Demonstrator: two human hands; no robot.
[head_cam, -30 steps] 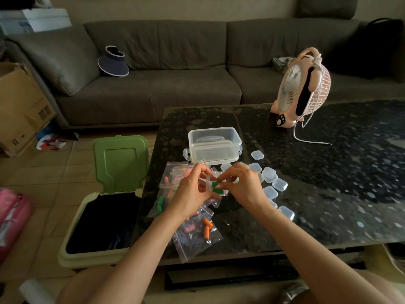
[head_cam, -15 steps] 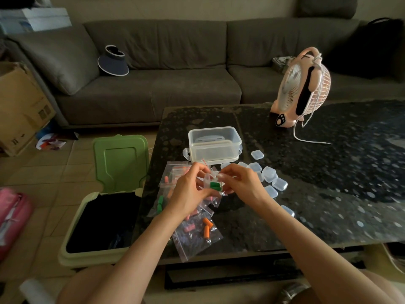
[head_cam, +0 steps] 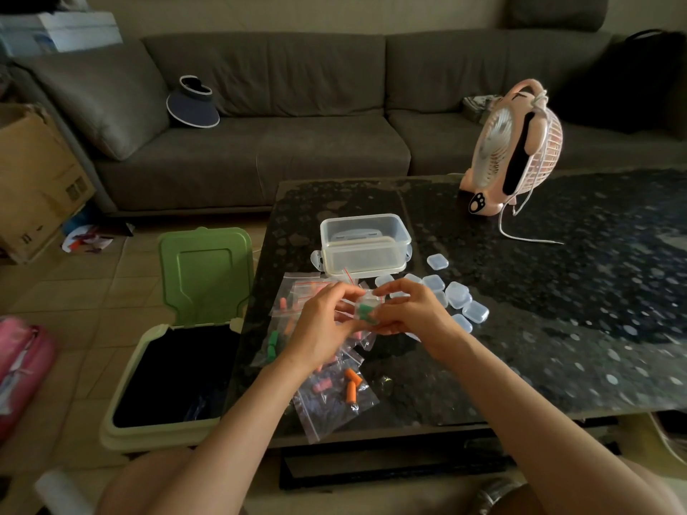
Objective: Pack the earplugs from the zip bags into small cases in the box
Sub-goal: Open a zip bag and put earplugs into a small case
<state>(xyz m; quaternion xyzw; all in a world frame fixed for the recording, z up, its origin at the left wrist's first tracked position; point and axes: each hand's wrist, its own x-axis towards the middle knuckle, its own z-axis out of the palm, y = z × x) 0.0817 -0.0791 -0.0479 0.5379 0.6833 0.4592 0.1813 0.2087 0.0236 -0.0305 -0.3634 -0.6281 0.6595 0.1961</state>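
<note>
Both hands meet over the dark table, holding a small clear case with green earplugs inside. My left hand pinches its left side and my right hand grips its right side. Under the hands lie several zip bags with orange, pink and green earplugs. One green earplug pair shows in a bag at the left. Several empty clear cases lie to the right of my hands. The clear plastic box stands open just beyond, with its lid underneath it.
A pink desk fan with a white cord stands at the table's far side. An open bin with a green lid sits on the floor at the table's left edge. A grey sofa runs behind.
The hands have drawn closer together around the green earplugs, which now sit inside a small clear case held between them. Nothing else on the table has moved.
</note>
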